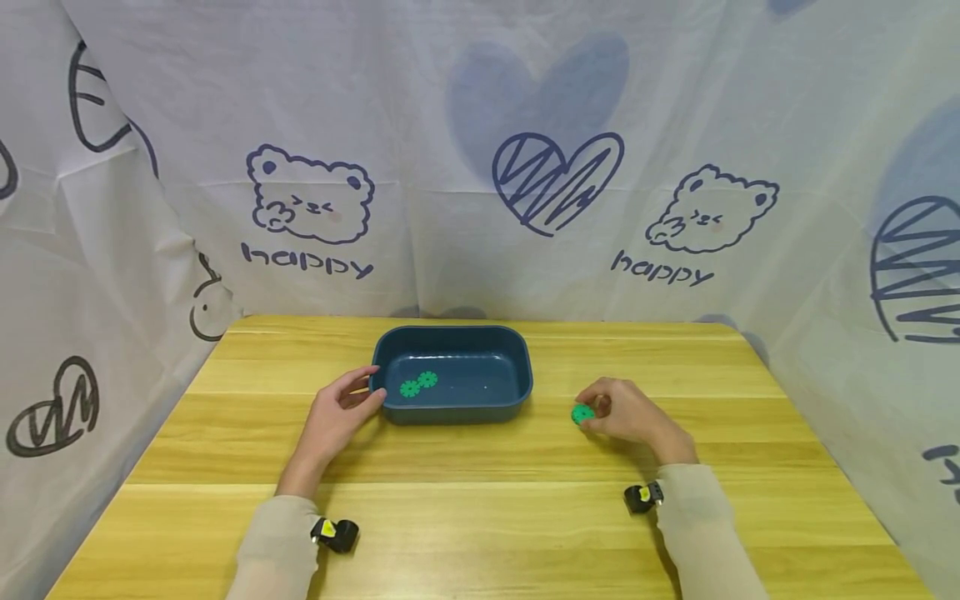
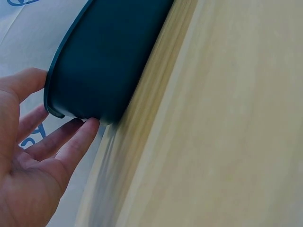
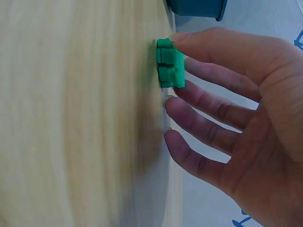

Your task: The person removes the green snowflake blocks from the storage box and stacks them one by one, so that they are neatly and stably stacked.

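A dark blue rectangular plastic bin (image 1: 452,413) stands on the table. Two flat green notched discs (image 1: 409,389) lie on its floor, toward the left end. My left hand (image 1: 337,417) holds the bin's left end, finger and thumb at the rim and wall; in the left wrist view the fingers (image 2: 85,137) touch the end wall from outside. Right of the bin, my right hand (image 1: 626,410) pinches a green notched disc piece (image 1: 582,413) between thumb and finger, low over the table. It looks thick and layered in the right wrist view, its far side hidden by the hand.
The wooden table (image 1: 480,517) ends at the back against a white cloth (image 1: 420,125) printed with bears and hearts. Both wrists carry a small black camera, the left camera (image 1: 341,534) and the right camera (image 1: 641,498).
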Available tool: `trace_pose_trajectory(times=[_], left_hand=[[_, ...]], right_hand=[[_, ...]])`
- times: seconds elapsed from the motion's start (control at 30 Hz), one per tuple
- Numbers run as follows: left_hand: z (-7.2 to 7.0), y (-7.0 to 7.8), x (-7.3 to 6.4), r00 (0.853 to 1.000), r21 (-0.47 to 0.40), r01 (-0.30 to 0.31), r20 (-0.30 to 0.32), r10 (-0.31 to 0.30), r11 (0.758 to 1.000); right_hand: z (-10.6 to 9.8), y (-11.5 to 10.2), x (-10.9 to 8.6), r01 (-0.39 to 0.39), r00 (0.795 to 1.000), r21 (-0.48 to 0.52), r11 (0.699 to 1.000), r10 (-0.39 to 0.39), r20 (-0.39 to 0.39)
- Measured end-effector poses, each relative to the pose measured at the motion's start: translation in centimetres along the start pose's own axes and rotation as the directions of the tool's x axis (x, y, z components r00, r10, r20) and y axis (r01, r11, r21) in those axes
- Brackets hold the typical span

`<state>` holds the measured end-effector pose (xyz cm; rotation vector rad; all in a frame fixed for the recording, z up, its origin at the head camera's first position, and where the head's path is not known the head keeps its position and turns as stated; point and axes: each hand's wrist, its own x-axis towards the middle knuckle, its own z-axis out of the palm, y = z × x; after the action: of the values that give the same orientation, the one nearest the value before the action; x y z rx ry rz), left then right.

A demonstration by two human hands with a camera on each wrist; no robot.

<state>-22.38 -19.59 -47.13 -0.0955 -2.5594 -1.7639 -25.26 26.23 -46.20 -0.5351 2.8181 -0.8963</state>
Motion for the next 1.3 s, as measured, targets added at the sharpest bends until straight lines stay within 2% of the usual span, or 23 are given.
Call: trace_pose_trajectory(times=[0.4, 0.83, 1.3], left_hand=[[-0.04, 0.07, -0.02, 1.0, -0.011, 0.008, 0.003, -0.008, 1.0], [-0.02, 0.17, -0.02, 1.0, 0.006, 0.003, -0.001, -0.003, 1.0], [-0.01, 0.05, -0.03, 1.0, 0.001, -0.008, -0.002, 0.008, 1.0]], right_hand=[[0.01, 0.13, 0.01, -0.005, 1.0, -0.001, 1.0, 0.005, 0.01], [-0.1, 0.25, 0.09, 0.044, 0.999, -0.036, 0.998, -0.043, 0.018], [0.07, -0.07, 0.1, 0.018, 1.0, -0.04, 0.999, -0.018, 0.0]])
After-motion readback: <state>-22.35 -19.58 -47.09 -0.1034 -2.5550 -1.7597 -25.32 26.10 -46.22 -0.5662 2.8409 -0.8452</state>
